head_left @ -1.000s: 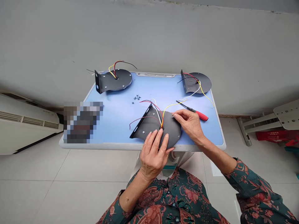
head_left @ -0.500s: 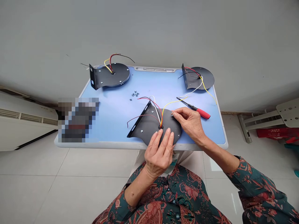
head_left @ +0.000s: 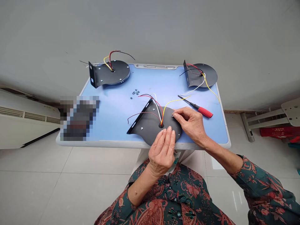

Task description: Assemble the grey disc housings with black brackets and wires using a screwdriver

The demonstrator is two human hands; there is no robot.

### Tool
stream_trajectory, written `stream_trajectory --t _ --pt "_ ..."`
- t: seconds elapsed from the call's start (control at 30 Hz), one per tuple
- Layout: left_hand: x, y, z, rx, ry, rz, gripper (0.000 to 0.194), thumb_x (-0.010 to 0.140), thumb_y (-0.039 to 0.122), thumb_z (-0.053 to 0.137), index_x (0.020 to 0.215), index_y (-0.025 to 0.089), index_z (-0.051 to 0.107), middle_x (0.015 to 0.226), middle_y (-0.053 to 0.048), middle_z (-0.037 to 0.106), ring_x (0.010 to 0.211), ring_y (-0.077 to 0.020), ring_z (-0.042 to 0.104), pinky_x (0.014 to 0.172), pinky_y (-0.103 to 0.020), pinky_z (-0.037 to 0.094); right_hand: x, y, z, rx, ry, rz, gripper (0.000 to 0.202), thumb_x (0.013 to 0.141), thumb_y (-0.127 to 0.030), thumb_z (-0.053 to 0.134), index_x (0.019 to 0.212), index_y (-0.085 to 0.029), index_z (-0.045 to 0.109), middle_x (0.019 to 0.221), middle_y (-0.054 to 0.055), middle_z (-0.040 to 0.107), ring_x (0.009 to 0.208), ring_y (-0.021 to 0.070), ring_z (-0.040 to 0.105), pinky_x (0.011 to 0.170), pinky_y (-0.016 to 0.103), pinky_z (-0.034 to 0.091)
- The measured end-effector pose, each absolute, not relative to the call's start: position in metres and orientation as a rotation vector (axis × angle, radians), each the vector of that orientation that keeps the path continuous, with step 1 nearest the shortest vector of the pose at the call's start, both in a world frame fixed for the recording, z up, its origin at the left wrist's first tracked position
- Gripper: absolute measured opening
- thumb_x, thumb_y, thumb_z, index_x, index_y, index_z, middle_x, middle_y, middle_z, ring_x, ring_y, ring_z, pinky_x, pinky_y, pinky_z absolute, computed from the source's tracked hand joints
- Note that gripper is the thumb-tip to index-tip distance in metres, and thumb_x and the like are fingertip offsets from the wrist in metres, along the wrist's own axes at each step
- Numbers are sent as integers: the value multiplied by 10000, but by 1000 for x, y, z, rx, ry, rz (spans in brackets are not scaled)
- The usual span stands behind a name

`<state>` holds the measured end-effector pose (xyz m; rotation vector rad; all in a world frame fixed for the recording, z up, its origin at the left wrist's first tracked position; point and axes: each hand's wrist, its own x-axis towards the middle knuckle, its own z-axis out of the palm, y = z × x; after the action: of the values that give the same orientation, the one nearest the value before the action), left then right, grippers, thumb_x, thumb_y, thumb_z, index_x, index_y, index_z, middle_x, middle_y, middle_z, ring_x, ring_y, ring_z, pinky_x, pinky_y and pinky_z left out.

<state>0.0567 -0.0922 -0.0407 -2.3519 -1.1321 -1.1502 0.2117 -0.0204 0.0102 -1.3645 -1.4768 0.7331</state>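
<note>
A black metal bracket plate (head_left: 150,120) with a round end lies at the table's front edge, its bent flange to the left. Red, black, white and yellow wires rise from its central hole. My left hand (head_left: 162,150) rests on the plate's near part with fingers stretched flat; its thumb is hidden. Thumb and forefinger of my right hand (head_left: 191,123) are pinched on a small screw (head_left: 173,116) at the plate's upper right edge, mostly covered by the fingertips. Screws (head_left: 142,128) sit in the plate's left part. Right of it lies a screwdriver (head_left: 197,107) with a red handle.
Two similar wired plates stand at the back left (head_left: 119,72) and back right (head_left: 209,75) of the blue table (head_left: 112,115). Several loose screws (head_left: 135,92) lie mid-table. A pixelated dark object (head_left: 81,120) is at the left. A grey wall (head_left: 150,31) rises behind.
My left hand has shifted slightly right on the plate. My right hand keeps its pinch at the same spot. The whole view has moved a little.
</note>
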Motion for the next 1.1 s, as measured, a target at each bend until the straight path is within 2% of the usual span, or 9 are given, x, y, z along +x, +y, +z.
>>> stream_trajectory --t 0.13,0.4,0.57,0.67,0.83,1.1 --pt "58 -94 -41 -2370 -1137 -1108 538 988 44 311 1499 -17 467 1386 -225 621 1446 -282 476 1188 -438 465 211 -22 13 -1370 -1497 719 129 879 -253 652 797 -235 749 855 23 756 770 172 680 747 320 536" --pt "63 -96 -40 -2345 -1156 -1072 519 1019 79 298 1502 -44 445 1393 -246 608 1446 -295 464 1189 -432 468 209 -23 12 -1379 -1496 724 126 877 -253 653 798 -237 750 866 26 757 767 173 679 737 315 539" --pt "61 -95 -39 -2365 -1168 -1069 521 1031 89 289 1522 -10 432 1403 -228 608 1430 -289 490 1171 -437 487 209 -23 11 -1367 -1507 707 125 874 -228 659 793 -235 754 855 22 758 761 168 678 747 311 532" --pt "56 -94 -37 -2390 -1169 -1093 509 1022 77 340 1512 25 468 1389 -202 631 1429 -274 499 1199 -433 449 209 -23 11 -1360 -1507 688 128 874 -207 658 790 -231 752 856 16 759 769 162 679 756 305 525" --pt "54 -90 -36 -2367 -1170 -1143 450 1034 204 507 1458 55 543 1340 -186 675 1397 -279 543 1197 -430 439 209 -24 12 -1388 -1534 654 118 880 -203 661 810 -219 755 834 14 755 759 157 669 729 296 506" --pt "61 -90 -38 -2334 -1180 -1200 390 998 124 500 1352 12 618 1282 -221 704 1384 -293 553 1157 -422 466 208 -27 15 -1396 -1592 580 117 885 -180 664 822 -211 757 816 14 756 763 156 675 742 292 503"
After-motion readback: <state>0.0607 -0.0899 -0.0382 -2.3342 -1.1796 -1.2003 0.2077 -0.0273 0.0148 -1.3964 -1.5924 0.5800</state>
